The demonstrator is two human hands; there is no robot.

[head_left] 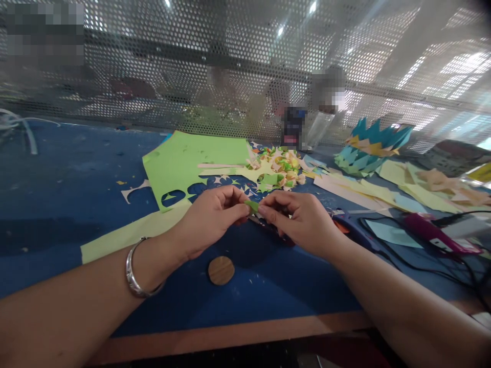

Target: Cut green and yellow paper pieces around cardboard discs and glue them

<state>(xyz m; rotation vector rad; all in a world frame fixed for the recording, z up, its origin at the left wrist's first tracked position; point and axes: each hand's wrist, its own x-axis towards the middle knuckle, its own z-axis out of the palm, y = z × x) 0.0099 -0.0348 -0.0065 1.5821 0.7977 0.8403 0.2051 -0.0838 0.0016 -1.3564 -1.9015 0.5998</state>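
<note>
A small green paper piece point(251, 205) sits right between the fingertips of the left hand point(215, 217) and the right hand point(301, 220). Both hands pinch it, so neither is nearer. Its long way runs left to right, dipping a little toward the near side. A flat, round wooden disc point(221, 270) lies near, on the blue table point(276, 291). Far off, a smooth green sheet point(199, 153) with round holes lies left of curly paper bits point(284, 166).
</note>
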